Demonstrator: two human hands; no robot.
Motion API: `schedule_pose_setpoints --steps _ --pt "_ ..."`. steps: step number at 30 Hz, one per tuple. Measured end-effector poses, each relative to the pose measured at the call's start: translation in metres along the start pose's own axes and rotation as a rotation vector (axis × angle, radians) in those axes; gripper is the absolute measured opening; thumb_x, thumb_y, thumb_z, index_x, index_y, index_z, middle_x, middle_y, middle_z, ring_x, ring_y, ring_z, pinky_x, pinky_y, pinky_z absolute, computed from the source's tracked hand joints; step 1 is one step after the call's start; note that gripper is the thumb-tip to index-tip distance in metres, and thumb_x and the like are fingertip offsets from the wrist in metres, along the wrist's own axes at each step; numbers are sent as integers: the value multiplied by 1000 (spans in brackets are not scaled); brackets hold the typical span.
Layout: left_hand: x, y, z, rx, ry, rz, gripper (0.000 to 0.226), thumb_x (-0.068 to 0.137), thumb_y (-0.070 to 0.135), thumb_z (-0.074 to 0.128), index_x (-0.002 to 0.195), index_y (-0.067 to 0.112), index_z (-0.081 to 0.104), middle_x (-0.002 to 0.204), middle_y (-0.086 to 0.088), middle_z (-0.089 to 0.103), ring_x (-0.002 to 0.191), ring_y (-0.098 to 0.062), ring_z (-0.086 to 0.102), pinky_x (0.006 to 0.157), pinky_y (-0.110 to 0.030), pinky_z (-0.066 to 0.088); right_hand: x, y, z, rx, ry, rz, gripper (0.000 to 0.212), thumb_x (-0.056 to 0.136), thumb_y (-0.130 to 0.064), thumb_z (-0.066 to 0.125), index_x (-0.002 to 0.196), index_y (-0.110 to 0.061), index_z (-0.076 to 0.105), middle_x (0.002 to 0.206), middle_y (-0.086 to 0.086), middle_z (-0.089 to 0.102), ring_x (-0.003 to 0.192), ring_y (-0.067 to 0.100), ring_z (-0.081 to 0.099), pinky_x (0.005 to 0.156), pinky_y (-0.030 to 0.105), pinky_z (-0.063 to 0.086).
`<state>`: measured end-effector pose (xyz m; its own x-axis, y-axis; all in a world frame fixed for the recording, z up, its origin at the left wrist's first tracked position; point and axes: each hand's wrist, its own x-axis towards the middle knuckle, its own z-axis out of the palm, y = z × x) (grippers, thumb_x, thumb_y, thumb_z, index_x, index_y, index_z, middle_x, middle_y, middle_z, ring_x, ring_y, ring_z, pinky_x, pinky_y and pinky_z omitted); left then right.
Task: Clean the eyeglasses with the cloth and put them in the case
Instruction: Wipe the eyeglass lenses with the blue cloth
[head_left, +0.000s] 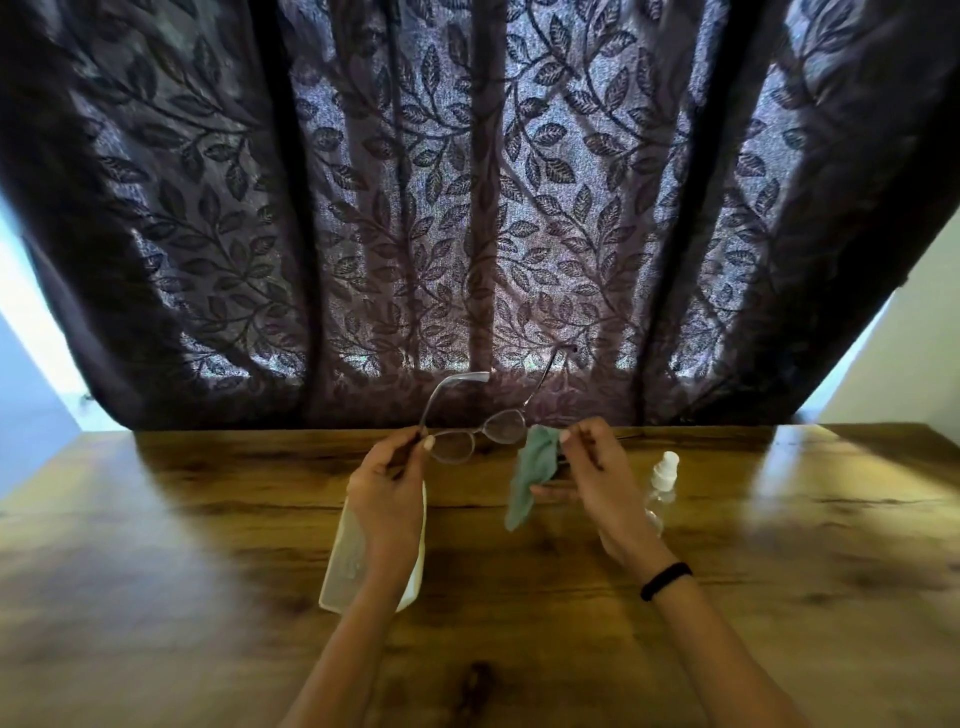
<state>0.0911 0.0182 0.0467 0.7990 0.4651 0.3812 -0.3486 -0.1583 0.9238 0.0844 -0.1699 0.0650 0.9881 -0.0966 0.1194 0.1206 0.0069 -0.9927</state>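
- Eyeglasses (480, 434) held over the table (208, 545), arms open, pinched at one frame corner by left hand (387, 493) fingers (410, 447) only; thin hold, so wiping pressure could twist them loose.
- Cloth (530, 475) pinched in right hand (597, 483), just beside a lens (contact unclear); slack end may slip.
- Case (345, 561) under left wrist; spray bottle (665, 475) right of right-hand fingers, prob. easy to knock.
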Motion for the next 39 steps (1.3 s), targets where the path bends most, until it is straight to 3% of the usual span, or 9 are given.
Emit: schedule_pose_setpoints --steps 8,10,14,19,22,25,29,33,39 --pt "-10 6 2 -80 7 -40 17 77 6 69 94 7 69 90 -9 72 84 -23 68 81 -49 55 -9 -26 15 539 -181 26 13 79 -19 61 91 -16 58 96 4 70 88 23 69 66 33 59" --pt "-12 7 3 -100 7 -49 17 77 7 70 93 12 69 89 -8 72 83 -21 68 81 -48 55 -10 -29 19 382 -212 -12 26 77 -13 66 102 -16 60 100 2 70 95 19 66 73 29 57" --pt "-16 11 3 -131 16 -53 18 76 6 71 91 16 70 89 -5 72 84 -18 68 80 -43 55 -14 -32 24 -2 -188 -140 31 81 -1 63 86 -31 68 93 -9 69 92 5 64 74 16 52" --pt "-18 14 4 -143 17 -30 20 76 5 70 91 19 70 89 -4 72 83 -15 68 76 -34 54 -14 -37 27 12 -184 -168 29 83 0 61 84 -28 70 93 -2 68 86 4 64 68 14 52" --pt "-20 15 5 -128 8 26 20 77 8 70 91 23 70 89 -2 73 81 -10 68 74 -21 52 -10 -38 34 -45 -91 -166 23 82 -2 63 91 -24 65 94 0 68 88 12 63 65 14 51" --pt "-22 17 8 -103 11 54 20 76 10 70 90 23 69 88 2 72 83 -9 68 75 -19 52 -9 -37 40 -360 88 -308 28 80 -8 67 97 -23 53 92 -1 65 86 6 60 69 10 46" --pt "-23 20 10 -119 33 60 19 77 9 70 91 21 69 89 4 72 82 -5 67 72 -13 49 -19 -32 46 -718 176 -597 20 82 -2 61 97 -15 63 99 0 62 87 6 55 77 18 48" --pt "-23 22 9 -124 44 71 20 77 8 70 91 22 69 88 5 71 82 -2 66 71 -10 48 -24 -26 53 -850 159 -622 24 86 -9 57 109 -10 64 110 3 62 100 18 56 83 30 51" --pt "-25 23 7 -131 67 40 27 77 6 69 86 31 67 88 5 71 81 -4 66 71 -12 49 -31 -23 60 -889 136 -635 23 89 -13 56 110 -9 65 116 5 65 103 21 55 87 22 41"
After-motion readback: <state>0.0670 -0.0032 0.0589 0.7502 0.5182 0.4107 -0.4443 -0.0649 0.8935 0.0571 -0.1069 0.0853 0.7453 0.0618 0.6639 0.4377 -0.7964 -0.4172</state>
